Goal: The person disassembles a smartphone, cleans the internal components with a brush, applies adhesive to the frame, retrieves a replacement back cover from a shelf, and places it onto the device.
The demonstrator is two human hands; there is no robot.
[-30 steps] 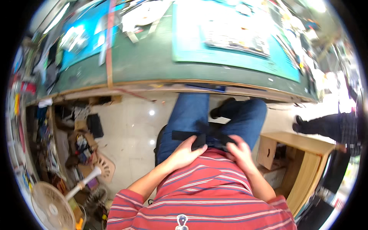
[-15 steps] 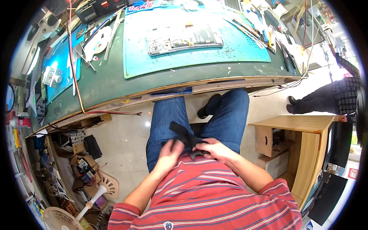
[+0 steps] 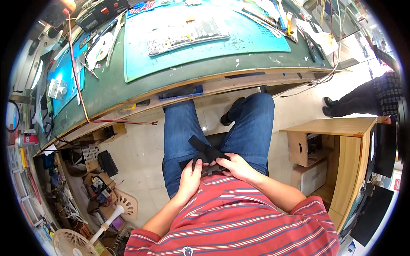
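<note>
A black webbing strap [image 3: 200, 144] lies across my lap, its loose end sticking out over my left thigh. At waist height my left hand [image 3: 191, 176] is closed on the strap, thumb on top. My right hand [image 3: 236, 166] pinches the strap from the other side, close to the left one. Between the two hands, against the hem of the striped red shirt [image 3: 239, 213], sits a dark plastic buckle [image 3: 212, 170], partly covered by fingers. Whether its halves are joined I cannot tell.
Ahead is a green workbench [image 3: 106, 90] with a light-blue mat [image 3: 252, 59] bearing an opened electronic device [image 3: 188, 36]. Red and black wires [image 3: 124, 122] hang off its edge. A wooden cabinet [image 3: 329, 124] stands right, a fan [image 3: 73, 243] lower left. Another person's legs [image 3: 358, 102] show far right.
My left fingers, blurred before, now grip the strap clearly. The buckle shows better between my hands. The view has shifted, with the bench higher in the picture.
</note>
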